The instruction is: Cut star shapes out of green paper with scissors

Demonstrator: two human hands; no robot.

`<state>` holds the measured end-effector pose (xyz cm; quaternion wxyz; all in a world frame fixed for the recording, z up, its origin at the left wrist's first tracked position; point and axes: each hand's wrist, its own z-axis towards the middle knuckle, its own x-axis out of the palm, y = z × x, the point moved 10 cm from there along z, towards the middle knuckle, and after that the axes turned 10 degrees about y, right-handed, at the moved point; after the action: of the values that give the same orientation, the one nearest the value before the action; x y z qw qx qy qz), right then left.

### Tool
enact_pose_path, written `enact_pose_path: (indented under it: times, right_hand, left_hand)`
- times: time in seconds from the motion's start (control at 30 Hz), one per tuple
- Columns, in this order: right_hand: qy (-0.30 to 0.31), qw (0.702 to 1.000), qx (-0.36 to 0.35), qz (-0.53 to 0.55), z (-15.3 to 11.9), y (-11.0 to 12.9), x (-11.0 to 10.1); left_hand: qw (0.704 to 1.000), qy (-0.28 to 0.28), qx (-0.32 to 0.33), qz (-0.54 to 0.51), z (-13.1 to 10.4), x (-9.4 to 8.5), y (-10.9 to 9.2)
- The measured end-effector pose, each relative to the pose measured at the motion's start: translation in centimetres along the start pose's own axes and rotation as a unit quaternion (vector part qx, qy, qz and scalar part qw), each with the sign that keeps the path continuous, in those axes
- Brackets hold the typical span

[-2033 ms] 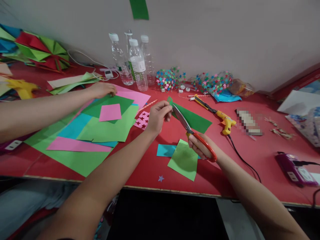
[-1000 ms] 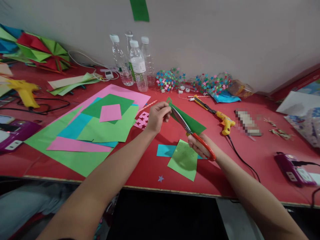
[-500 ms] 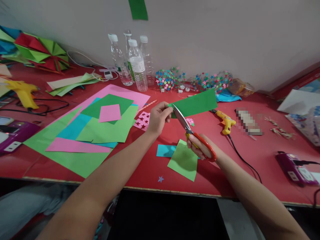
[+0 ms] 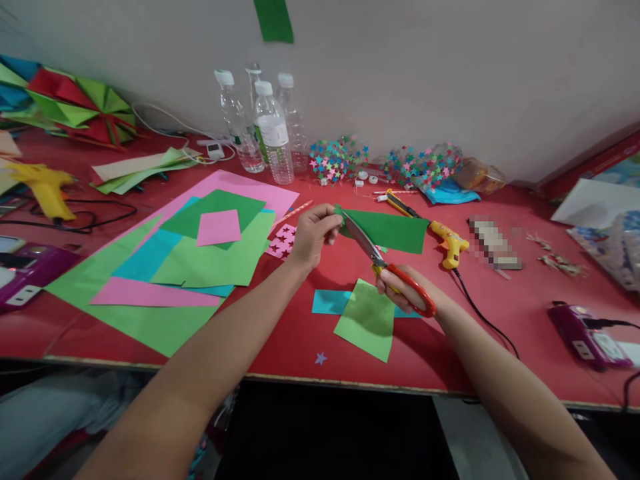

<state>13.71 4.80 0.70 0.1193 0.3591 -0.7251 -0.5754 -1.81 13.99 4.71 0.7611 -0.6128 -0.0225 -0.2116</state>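
Observation:
My left hand (image 4: pixel 315 233) pinches the left end of a dark green paper strip (image 4: pixel 393 230), which reaches to the right above the table. Red-and-yellow scissors (image 4: pixel 413 288) are in my right hand (image 4: pixel 400 283), fingers wrapped round the handles. Their blades lie at the strip's left end, close to my left fingertips. Below the scissors, a light green paper piece (image 4: pixel 367 323) lies over a blue strip (image 4: pixel 330 301) on the red table (image 4: pixel 290 333). Left of my left hand is pink paper with star-shaped holes (image 4: pixel 283 241).
Coloured sheets (image 4: pixel 200 260) cover the left side. Several plastic bottles (image 4: pixel 275 137) stand at the wall. A yellow glue gun (image 4: pixel 450 245), a yellow cutter (image 4: pixel 400 203) and a purple power strip (image 4: pixel 590 337) lie on the right; another glue gun (image 4: pixel 45 190) is far left.
The dark green strip's right end has swung downward, uncovering the cutter behind it. Both hands keep nearly the same place and still hold the strip and the scissors.

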Motion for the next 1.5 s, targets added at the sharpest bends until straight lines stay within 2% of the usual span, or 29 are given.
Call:
enact_pose_path:
  times: [0.3, 0.83, 1.0, 1.5]
  right_hand:
    - [0.020, 1.000, 0.002, 0.017, 0.0, -0.5, 0.0]
    - [-0.034, 0.998, 0.034, 0.043, 0.2, -1.4, 0.8]
    - [-0.029, 0.998, 0.026, 0.048, 0.4, -1.4, 1.2]
    - [-0.059, 0.996, 0.032, 0.051, 0.4, -1.4, 1.3]
  left_hand:
    - [0.998, 0.061, -0.031, 0.009, 0.6, 0.1, 0.2]
    - [1.000, 0.006, -0.012, 0.008, 0.2, -0.2, 0.4]
    - [1.000, -0.007, -0.005, 0.009, 0.1, -0.2, 0.4]
    - [1.000, -0.011, -0.014, 0.004, -0.1, 0.0, 1.1]
